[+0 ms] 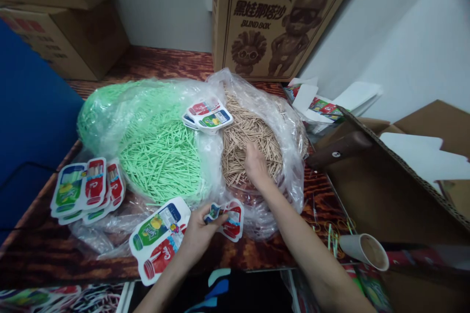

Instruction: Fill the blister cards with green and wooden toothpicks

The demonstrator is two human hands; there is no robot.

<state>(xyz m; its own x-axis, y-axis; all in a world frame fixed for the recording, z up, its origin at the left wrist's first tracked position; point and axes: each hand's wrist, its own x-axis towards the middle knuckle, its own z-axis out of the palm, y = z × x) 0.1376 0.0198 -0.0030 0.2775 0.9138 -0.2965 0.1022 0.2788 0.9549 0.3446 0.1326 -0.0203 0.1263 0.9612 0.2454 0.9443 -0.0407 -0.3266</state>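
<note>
My left hand (200, 232) is closed on a small bottle-shaped card (234, 222) printed in red and blue, thumb on top, near the table's front edge. A larger printed card (156, 234) with Sprite and Cola pictures lies partly under my left wrist. My right hand (256, 164) reaches into the tan sticks (244, 132) in an open clear plastic bag (290, 132). Its fingers curl down into the pile, and what they hold, if anything, is hidden. Light green sticks (161, 151) fill the bag to the left. Several cards (209, 116) lie on top between the two bags.
A stack of printed cards (86, 188) sits at the left. A paper cup (363, 250) lies tilted at the right, beside several green sticks and rubber bands. An open cardboard box (367, 186) stands at the right; a Blind Box carton (271, 24) stands behind.
</note>
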